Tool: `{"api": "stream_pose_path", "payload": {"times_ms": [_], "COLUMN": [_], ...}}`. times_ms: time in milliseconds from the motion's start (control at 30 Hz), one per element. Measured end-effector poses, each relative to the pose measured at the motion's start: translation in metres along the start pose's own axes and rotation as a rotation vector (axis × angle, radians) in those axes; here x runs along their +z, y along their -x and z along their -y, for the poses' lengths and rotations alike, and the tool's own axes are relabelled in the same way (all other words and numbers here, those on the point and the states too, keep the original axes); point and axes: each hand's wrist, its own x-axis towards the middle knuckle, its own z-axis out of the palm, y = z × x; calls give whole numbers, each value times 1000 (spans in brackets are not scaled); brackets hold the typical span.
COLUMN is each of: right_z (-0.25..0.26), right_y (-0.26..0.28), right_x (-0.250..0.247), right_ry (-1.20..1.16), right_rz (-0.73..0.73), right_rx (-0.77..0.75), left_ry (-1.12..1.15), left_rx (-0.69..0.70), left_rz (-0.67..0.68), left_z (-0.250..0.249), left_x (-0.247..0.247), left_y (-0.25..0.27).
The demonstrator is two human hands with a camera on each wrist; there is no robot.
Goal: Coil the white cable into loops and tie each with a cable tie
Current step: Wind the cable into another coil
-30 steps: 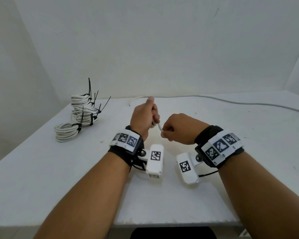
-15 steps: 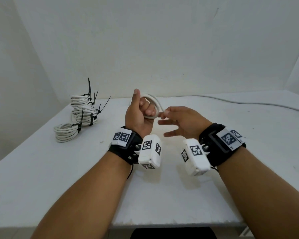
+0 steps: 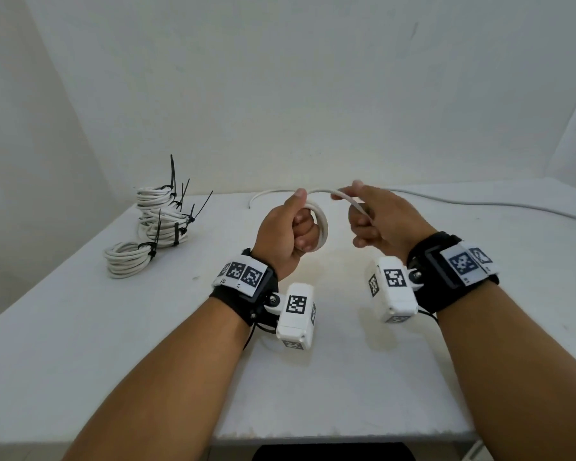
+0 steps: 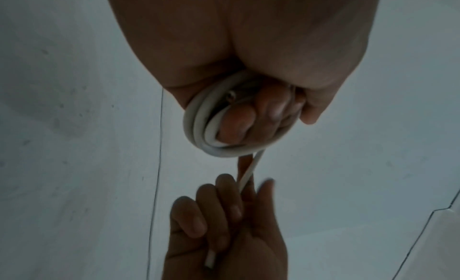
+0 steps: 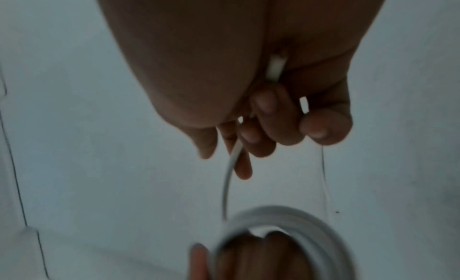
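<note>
My left hand (image 3: 293, 232) is raised over the table and grips a small coil of white cable (image 3: 323, 227) wound around its curled fingers; the left wrist view shows the coil (image 4: 199, 130) with two or three turns. A free strand of cable (image 3: 348, 198) leads from the coil to my right hand (image 3: 373, 217), which holds it between thumb and fingers. The right wrist view shows that strand (image 5: 227, 182) running down to the coil (image 5: 286, 215). More white cable (image 3: 479, 204) trails along the back of the table to the right.
Several finished white coils tied with black cable ties (image 3: 160, 221) are stacked at the back left, one coil (image 3: 130, 259) lying in front of them. The white table (image 3: 80, 327) meets the wall behind and ends at a front edge near my body.
My hands have risen and moved apart. The left hand has turned so the coil faces right, and the right hand has moved right and up, drawing cable toward the coil.
</note>
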Motion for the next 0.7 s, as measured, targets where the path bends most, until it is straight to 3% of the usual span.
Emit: {"api": "stream_pose_path", "payload": {"times_ms": [200, 300, 467, 600, 700], "right_z": [-10, -10, -15, -14, -9], "right_y": [4, 3, 0, -1, 0], "right_x": [21, 23, 18, 14, 14], "right_ry": [205, 178, 194, 598, 909], "right_rz": [111, 172, 78, -47, -25], "right_rx": [-8, -39, -186, -285, -362], "left_ry": [40, 44, 2, -206, -382], "left_rx": [69, 89, 43, 3, -35], "left_rz": [38, 81, 181, 239, 189], "left_z": [2, 3, -3, -7, -10], "left_x": [-2, -5, 0, -18, -37], "left_y": [-3, 0, 1, -4, -8]}}
